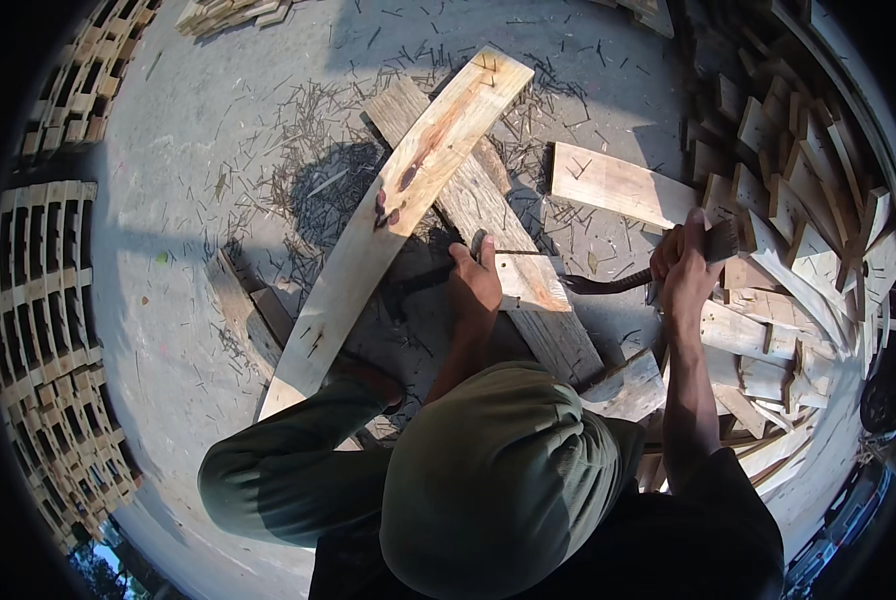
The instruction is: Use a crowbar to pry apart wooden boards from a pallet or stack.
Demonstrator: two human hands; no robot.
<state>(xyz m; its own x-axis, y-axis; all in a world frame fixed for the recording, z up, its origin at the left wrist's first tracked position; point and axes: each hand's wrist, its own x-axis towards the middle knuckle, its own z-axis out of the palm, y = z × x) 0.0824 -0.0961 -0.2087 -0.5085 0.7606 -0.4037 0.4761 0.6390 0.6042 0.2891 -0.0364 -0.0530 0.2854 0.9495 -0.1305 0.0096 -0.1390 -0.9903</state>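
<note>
My right hand is wrapped round a dark curved pry bar, whose far end reaches left to a short board. A brown blocky end sticks out past that fist; whether it belongs to the bar I cannot tell. My left hand is closed at the left end of the short board, thumb and forefinger uppermost. Beside it lies a dark tool-like shape, partly in shadow. The short board rests across a weathered plank, and a long pale board with nails at its top crosses the same plank.
Loose nails litter the concrete floor. Another board with nails lies to the right, before a large heap of broken boards. Pallet stacks line the left side. My green-trousered knees are close below my hands.
</note>
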